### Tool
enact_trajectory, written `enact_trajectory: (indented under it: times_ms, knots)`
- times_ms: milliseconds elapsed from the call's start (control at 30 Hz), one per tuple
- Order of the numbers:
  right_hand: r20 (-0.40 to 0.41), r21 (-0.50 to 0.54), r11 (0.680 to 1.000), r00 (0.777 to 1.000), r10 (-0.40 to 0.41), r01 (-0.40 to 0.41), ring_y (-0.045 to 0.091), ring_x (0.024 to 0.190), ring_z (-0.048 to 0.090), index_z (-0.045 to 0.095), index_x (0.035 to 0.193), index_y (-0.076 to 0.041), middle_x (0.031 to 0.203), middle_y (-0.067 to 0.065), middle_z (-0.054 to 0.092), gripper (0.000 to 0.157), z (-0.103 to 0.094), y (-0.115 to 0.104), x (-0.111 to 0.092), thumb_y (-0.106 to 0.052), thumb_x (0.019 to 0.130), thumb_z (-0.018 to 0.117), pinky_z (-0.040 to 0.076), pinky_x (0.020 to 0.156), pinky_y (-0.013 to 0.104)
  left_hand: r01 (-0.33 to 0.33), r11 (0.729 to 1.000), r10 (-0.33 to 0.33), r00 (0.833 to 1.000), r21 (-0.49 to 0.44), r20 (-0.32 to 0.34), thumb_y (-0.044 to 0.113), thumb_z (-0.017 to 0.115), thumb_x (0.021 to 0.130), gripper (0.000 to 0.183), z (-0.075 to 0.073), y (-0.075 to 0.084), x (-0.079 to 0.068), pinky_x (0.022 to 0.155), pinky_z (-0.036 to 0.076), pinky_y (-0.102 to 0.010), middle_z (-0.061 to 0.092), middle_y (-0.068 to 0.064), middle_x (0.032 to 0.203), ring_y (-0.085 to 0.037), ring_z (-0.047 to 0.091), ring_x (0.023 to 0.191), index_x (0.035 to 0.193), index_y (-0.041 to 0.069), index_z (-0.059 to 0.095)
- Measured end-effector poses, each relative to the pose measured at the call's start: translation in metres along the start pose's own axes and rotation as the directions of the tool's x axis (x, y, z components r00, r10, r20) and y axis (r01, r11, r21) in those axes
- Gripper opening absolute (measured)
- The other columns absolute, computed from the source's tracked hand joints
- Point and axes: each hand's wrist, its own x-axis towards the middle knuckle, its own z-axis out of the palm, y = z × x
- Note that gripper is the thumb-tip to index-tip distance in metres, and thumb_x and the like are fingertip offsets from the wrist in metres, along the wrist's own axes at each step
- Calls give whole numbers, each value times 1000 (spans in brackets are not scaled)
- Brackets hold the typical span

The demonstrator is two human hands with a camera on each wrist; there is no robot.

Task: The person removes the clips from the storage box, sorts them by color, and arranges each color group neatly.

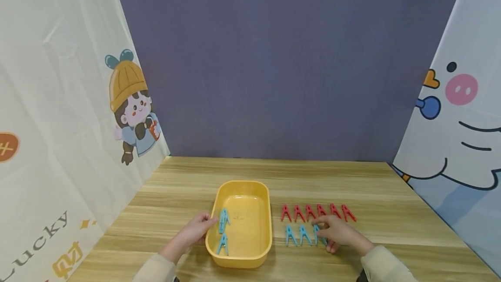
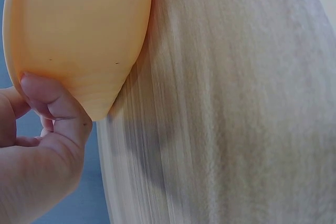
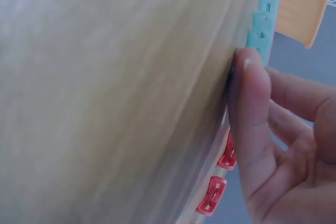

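Observation:
My left hand (image 1: 197,226) grips the left rim of a yellow plastic tub (image 1: 268,221), thumb on the inner side in the left wrist view. Blue clothespins (image 1: 222,243) lie in the tub along its left side. On the right, my right hand (image 1: 339,232) is at the right end of a row of blue clothespins (image 1: 303,235). Its thumb and finger pinch the head of the last blue clothespin (image 1: 317,235), partly covered by the hand. In the right wrist view, the thumb tip is close beside the blue clothespins (image 3: 261,35).
A row of several red clothespins (image 1: 310,212) lies just behind the blue row, close to my right fingers. All stand on a wooden table (image 1: 332,177) with a dark panel (image 1: 254,64) at its back. Printed cloths hang on both sides.

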Motion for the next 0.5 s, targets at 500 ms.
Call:
enact_trajectory:
  times_ms: [500]
  knots:
    - [-78, 18, 998, 996, -51, 52, 17, 44, 54, 43, 128, 8, 71, 12, 49, 45, -6, -9, 5, -13, 91, 57, 49, 41, 33, 1, 1000, -1, 1000, 13, -11, 20, 46, 97, 27, 0, 0, 0, 61, 53, -35, 53, -18, 91, -22, 60, 73, 99, -6, 39]
